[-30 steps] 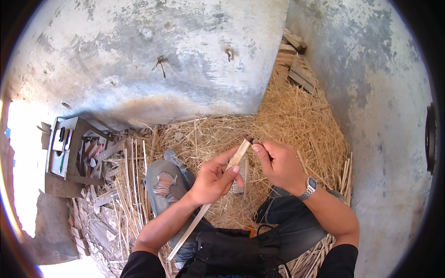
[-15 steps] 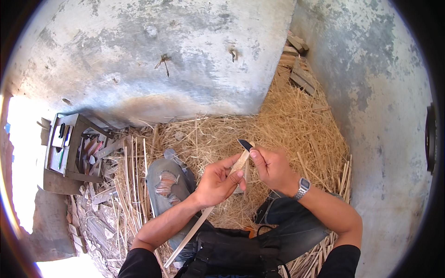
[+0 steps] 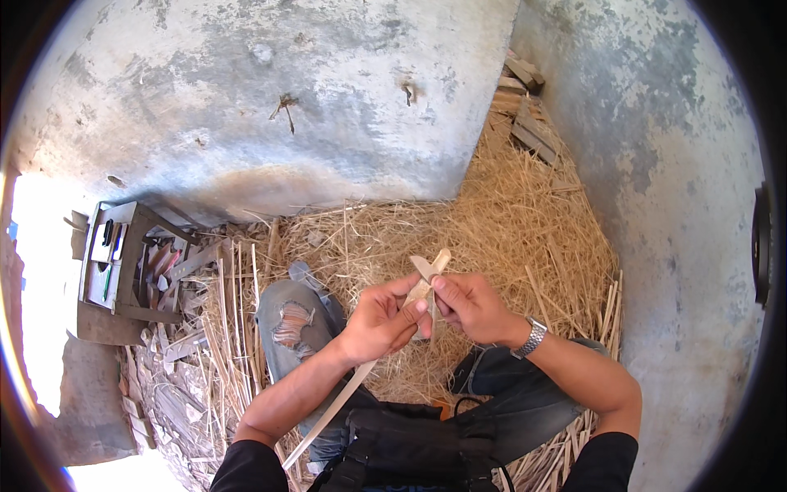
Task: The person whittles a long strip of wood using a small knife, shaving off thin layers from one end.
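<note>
While the left hand [image 3: 381, 321] clenches around a long pale bamboo strip [image 3: 352, 389] that runs down past the left forearm, the right hand [image 3: 471, 307] grips a small knife [image 3: 424, 266] whose blade lies against the strip's upper end. Both hands meet above a straw-covered floor [image 3: 525, 238], between the knees in torn jeans [image 3: 287, 320].

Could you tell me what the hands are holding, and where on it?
Left hand holds a strip near its upper end. Right hand holds a knife by its handle, blade against the strip's tip.

I see the wooden tray [image 3: 123, 266] left of my knee [image 3: 293, 316]; planks [image 3: 525, 107] lie, I think, on straw [image 3: 508, 238] far right.
</note>
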The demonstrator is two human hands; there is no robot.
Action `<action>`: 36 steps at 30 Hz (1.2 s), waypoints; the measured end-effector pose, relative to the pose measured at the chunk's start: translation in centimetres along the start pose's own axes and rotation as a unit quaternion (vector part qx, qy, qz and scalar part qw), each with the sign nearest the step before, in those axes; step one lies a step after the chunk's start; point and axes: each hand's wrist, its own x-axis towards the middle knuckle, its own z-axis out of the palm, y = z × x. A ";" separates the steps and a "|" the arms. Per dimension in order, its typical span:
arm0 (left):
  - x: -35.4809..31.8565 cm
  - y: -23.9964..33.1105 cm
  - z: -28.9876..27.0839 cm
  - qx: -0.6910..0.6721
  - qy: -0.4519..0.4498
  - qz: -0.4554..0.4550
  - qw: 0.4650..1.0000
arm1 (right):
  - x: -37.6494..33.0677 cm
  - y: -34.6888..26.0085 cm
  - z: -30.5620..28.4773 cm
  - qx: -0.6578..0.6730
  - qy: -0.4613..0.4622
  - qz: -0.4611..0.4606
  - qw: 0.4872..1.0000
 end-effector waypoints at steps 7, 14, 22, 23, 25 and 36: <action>0.7 0.2 -0.5 -0.040 -0.038 0.032 0.998 | -0.3 -1.7 0.0 0.157 -0.058 0.068 0.984; 0.2 0.7 -0.9 -0.013 -0.015 0.018 1.000 | -0.8 -3.3 -1.9 -0.074 0.176 -0.061 0.980; 0.4 0.2 -0.2 -0.040 -0.047 0.006 0.998 | -0.6 -3.5 -1.1 -0.350 0.223 -0.184 0.891; 0.3 0.5 0.1 -0.045 -0.050 0.000 0.998 | -0.4 -3.6 -1.0 -0.362 0.223 -0.190 0.885; 0.3 0.5 0.3 -0.057 -0.061 -0.007 0.996 | -0.3 -3.6 -0.8 -0.386 0.222 -0.200 0.873; -0.2 0.4 0.0 -0.162 -0.075 -0.051 0.983 | 0.0 -1.6 0.2 -0.281 0.193 -0.168 0.925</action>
